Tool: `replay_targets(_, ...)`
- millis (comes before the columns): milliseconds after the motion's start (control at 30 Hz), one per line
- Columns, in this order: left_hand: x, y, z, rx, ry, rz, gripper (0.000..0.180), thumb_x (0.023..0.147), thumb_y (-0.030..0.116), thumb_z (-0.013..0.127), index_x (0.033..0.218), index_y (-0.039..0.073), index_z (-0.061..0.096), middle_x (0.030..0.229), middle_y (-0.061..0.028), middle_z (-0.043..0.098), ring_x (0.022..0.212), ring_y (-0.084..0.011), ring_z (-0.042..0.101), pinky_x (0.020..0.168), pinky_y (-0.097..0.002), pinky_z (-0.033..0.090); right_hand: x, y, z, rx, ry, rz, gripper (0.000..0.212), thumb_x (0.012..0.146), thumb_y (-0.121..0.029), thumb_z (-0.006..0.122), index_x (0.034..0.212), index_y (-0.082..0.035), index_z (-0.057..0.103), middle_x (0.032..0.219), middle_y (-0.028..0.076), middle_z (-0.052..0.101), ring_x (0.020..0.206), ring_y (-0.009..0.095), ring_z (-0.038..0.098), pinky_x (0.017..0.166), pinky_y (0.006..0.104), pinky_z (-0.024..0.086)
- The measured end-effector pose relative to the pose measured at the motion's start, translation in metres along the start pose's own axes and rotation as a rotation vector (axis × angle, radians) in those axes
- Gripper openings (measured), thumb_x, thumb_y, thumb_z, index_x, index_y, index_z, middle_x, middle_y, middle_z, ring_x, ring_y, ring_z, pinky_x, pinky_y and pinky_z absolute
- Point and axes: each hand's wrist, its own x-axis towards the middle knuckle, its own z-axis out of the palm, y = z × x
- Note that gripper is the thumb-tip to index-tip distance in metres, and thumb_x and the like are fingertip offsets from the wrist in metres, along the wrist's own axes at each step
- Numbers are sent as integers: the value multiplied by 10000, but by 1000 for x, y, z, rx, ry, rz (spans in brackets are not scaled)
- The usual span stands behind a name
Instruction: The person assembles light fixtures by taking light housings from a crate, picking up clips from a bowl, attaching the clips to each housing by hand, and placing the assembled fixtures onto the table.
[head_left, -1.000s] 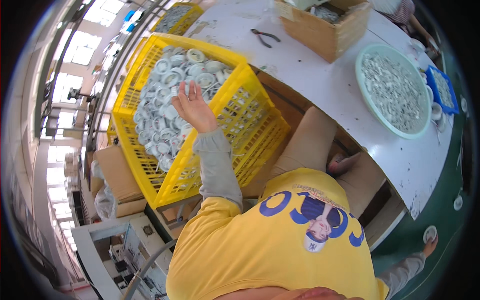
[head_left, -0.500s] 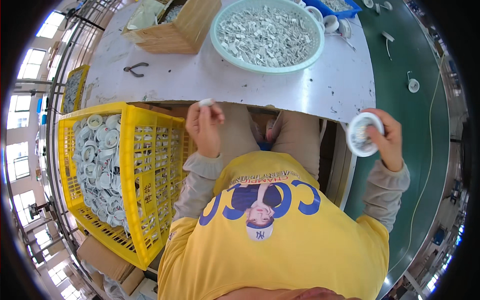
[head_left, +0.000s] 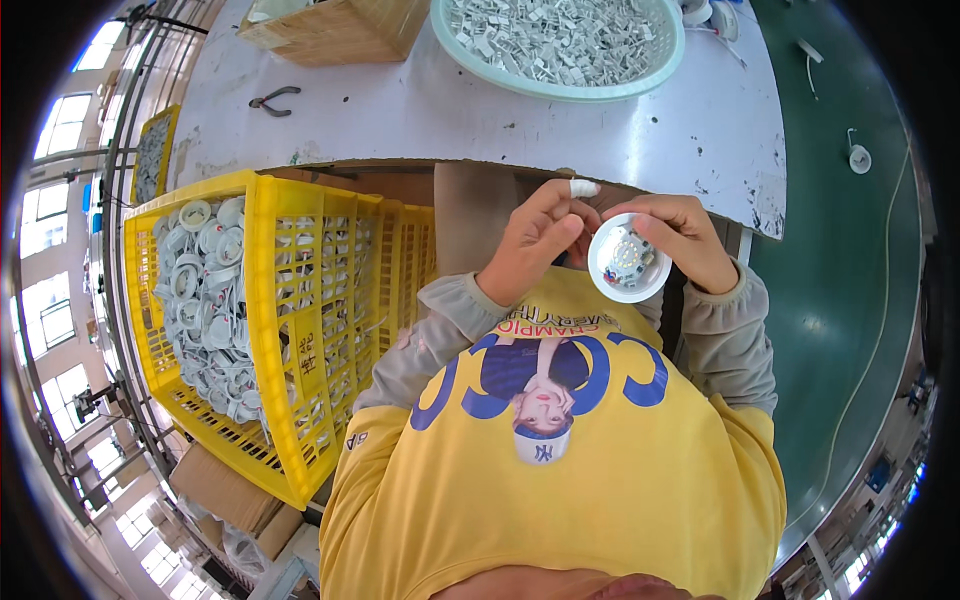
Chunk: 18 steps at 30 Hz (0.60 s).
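Note:
My right hand [head_left: 690, 245] holds a round white LED downlight [head_left: 629, 258] by its rim, thumb over the front. The light's open face is turned up and shows a board with small yellow LEDs. Close beside its left edge is my left hand [head_left: 535, 240], fingers curled and thumb bent in toward them. One left fingertip wears a white wrapping [head_left: 583, 188]. The left fingers partly pass behind the light, so whatever they pinch there is hidden. Both hands are over my lap, just off the table's near edge.
A yellow crate [head_left: 260, 330] full of white lamp parts stands at the left. On the white table [head_left: 400, 125] are a pale green basin [head_left: 560, 88] of small metal-and-white pieces, a cardboard box [head_left: 335, 35] and pliers [head_left: 275, 101]. Loose lamps [head_left: 858, 158] lie on the green floor.
My right hand has brought the downlight left and in front of me. My left hand has moved right to meet it. The view has shifted, so the table sits higher.

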Motion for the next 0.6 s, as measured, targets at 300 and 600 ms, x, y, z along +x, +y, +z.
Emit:
replay_targets(300,8,9,15,-79,-31,-141,422,825,40,564,1202,16,374,995,-77,543,913,-106,530,805,-249,438,25,6,0,26,-147,13,182,867,-156,561,906,21,579,770,-7,580,698,20,504,593,180,421)
replay_targets(600,3,-2,3,105,84,-139,321,790,39,618,1057,2,443,912,-75,576,851,-76,546,713,-202,456,84,-65,-36,-930,119,-500,168,830,-116,589,945,5,576,699,-18,560,540,50,422,516,210,356)
